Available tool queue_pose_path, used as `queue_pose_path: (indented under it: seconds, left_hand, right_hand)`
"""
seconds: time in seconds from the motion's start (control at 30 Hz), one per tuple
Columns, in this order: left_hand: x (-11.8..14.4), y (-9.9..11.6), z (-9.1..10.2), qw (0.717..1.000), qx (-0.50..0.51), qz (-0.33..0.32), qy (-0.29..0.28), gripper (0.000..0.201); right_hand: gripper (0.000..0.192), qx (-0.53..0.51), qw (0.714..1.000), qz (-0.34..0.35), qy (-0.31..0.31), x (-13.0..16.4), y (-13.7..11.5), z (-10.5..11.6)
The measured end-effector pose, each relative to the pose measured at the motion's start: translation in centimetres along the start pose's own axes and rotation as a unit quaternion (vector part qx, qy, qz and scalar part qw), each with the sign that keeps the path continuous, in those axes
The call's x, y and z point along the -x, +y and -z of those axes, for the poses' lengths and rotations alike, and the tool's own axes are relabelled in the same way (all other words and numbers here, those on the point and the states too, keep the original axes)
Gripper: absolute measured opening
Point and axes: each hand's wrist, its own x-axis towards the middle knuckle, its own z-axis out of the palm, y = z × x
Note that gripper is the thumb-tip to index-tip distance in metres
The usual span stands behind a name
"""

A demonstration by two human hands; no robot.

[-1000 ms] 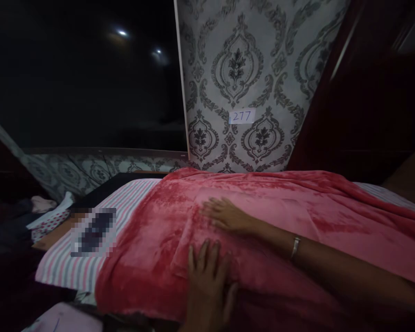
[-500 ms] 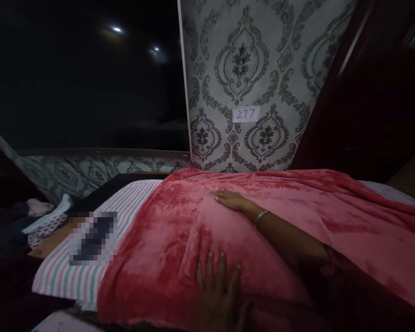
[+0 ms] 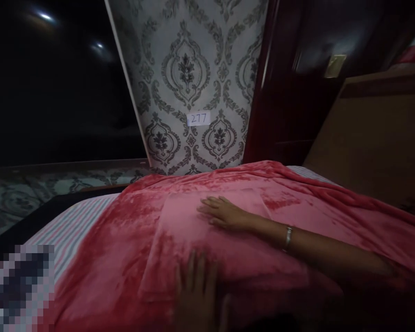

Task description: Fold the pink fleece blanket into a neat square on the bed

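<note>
Across the bed's middle, red fleece blanket (image 3: 131,240) lies spread, with a folded panel (image 3: 207,240) doubled on top of it. right hand (image 3: 224,214) flat, fingers spread wide, palm down on the far part of that panel; bracelet (image 3: 288,238) on the wrist. left hand (image 3: 197,295) also open and flat, pressing the panel's near edge by the bed's near edge; neither hand grips anything. Striped sheet (image 3: 72,226) shows bare toward the bed's left edge. Patterned wall panel with a "277" label (image 3: 198,118) behind the far edge. Judgement: plush, soft, limp, light-to-moderate weight, no stiffness, so it sags and creeps if lifted mid-span. Nap looks slightly slippery layer on layer. Best hold: pinch at corners or along the fold line, both layers together, not the centre
</note>
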Motion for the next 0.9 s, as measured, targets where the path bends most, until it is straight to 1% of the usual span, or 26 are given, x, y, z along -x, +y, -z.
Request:
queue_pose_path:
  seconds: [0.07, 0.17, 0.23, 0.3, 0.37, 0.43, 0.53, 0.63, 0.7, 0.77, 0.83, 0.9]
  left_hand:
    - [-2.0, 2.3, -0.4, 0.998, 0.029, -0.054, -0.017, 0.061]
    - [-4.3, 6.2, -2.2, 0.991, 0.050, -0.108, -0.055, 0.068]
    - [-4.6, 8.2, -3.8, 0.991, 0.044, -0.114, -0.062, 0.073]
    - [-4.0, 9.4, -5.5, 0.993, 0.026, -0.099, -0.054, 0.074]
    - [-3.0, 9.9, -6.7, 0.995, 0.010, -0.087, -0.053, 0.074]
    - [-2.3, 9.8, -7.2, 0.994, 0.005, -0.089, -0.063, 0.073]
    - [-2.3, 9.6, -7.0, 0.993, 0.008, -0.092, -0.067, 0.072]
    - [-2.7, 9.6, -6.6, 0.994, 0.006, -0.089, -0.064, 0.073]
    - [-2.8, 9.7, -6.4, 0.994, 0.000, -0.091, -0.066, 0.075]
    - [-2.8, 9.8, -6.4, 0.993, -0.005, -0.095, -0.066, 0.077]
    - [-2.7, 9.8, -6.4, 0.994, -0.005, -0.093, -0.064, 0.076]
    - [-2.9, 9.6, -6.2, 0.994, 0.002, -0.091, -0.062, 0.074]
  right_hand:
    - [0.060, 0.007, 1.000, -0.005, -0.009, 2.9, 1.4, 0.1]
    - [0.060, 0.039, 0.999, -0.032, -0.005, 5.2, 3.9, 0.2]
    - [0.059, 0.060, 0.996, -0.065, 0.016, 5.6, 5.9, 0.3]
    - [0.059, 0.066, 0.992, -0.104, 0.035, 5.5, 8.0, 0.3]
    - [0.060, 0.046, 0.986, -0.153, 0.042, 5.1, 10.1, 0.3]
    - [0.061, 0.008, 0.978, -0.204, 0.042, 4.5, 12.2, 0.2]
    - [0.059, -0.037, 0.967, -0.251, 0.041, 3.9, 14.8, -0.2]
    - [0.059, -0.048, 0.960, -0.271, 0.046, 3.7, 16.2, -0.4]
    - [0.059, -0.049, 0.958, -0.277, 0.053, 3.8, 16.5, -0.3]
    - [0.059, -0.042, 0.957, -0.281, 0.065, 3.9, 16.2, 0.1]
    - [0.059, -0.030, 0.953, -0.290, 0.084, 4.0, 15.2, 0.9]
    - [0.060, -0.010, 0.950, -0.291, 0.110, 4.1, 13.3, 1.8]
